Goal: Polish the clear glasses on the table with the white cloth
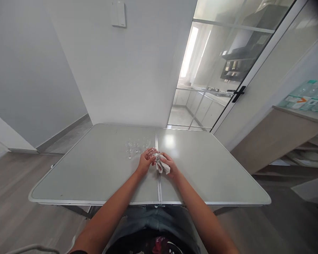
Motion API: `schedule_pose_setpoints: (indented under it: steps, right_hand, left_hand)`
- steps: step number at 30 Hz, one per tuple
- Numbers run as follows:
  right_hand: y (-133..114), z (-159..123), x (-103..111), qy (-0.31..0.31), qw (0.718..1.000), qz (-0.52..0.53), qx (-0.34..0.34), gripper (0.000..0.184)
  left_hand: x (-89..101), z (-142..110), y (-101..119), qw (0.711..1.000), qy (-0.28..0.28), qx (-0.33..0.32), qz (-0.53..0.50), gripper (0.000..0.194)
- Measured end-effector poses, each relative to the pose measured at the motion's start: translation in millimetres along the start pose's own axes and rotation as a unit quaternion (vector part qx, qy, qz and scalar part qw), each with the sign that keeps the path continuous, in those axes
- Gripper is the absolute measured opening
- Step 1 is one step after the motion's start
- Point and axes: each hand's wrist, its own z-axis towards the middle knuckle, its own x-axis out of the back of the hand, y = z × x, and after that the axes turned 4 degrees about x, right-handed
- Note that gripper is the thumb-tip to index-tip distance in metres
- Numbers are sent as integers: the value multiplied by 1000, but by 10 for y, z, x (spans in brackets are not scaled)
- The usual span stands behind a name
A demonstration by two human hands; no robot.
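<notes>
My left hand (146,160) is closed round a small clear glass (154,151) over the middle of the table. Bunched in my right hand (169,163) is a white cloth (163,166), pressed against the glass. The two hands almost meet above the table's centre seam. Just beyond and to the left of my left hand, several clear glass pieces (134,145) stand in a loose group; their exact shape is hard to make out against the pale top.
The pale folding table (90,165) has a metal rim and a centre seam. A white wall (127,77) rises behind it. To the right are a glass door (201,70) with a black handle (238,94) and a wooden shelf (270,135) bearing plastic bottles (304,97).
</notes>
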Motion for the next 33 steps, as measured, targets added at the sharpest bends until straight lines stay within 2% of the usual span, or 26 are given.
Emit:
schedule_pose_setpoints:
  steps: [2,5,8,10,12,15,17,18,20,23,25,27,30,33]
  right_hand:
    - [-26,2,-11,-42,998,38,-18,31]
    - [-26,-4,10,-50,997,48,-15,30]
    - [28,-10,72,-23,1000,-4,-5,34]
    - [70,-12,108,13,996,-83,28,34]
    - [95,-14,124,35,977,-188,96,30]
    - [93,-16,110,36,926,-322,196,19]
    - [82,-21,95,46,911,-352,212,17]
    - [77,-24,89,54,915,-346,200,18]
    - [68,-27,81,59,943,-292,145,25]
    - [53,-18,75,23,990,-136,38,35]
    - [42,-8,75,-2,999,-44,-17,34]
    - [35,-2,79,-16,999,-1,-48,32]
    - [43,-7,93,-30,998,-14,-44,33]
    - [78,-16,103,-8,992,-124,25,35]
  left_hand:
    - [1,4,-1,1000,1,-2,2,62]
    - [21,20,-12,1000,10,-12,3,59]
    - [43,29,-15,1000,18,-19,6,57]
    - [46,26,-3,999,30,-19,13,60]
    - [38,18,18,998,48,-23,21,63]
    - [15,10,47,997,58,-31,31,64]
    - [7,10,52,998,55,-29,32,63]
    - [7,11,49,998,53,-26,31,63]
    - [14,12,36,998,49,-20,31,63]
    - [31,9,9,999,35,-8,28,64]
    - [37,4,-8,1000,17,1,25,65]
    - [37,-1,-22,1000,0,6,19,67]
    - [34,-1,-29,1000,8,4,15,67]
    - [31,6,-5,999,39,-11,22,65]
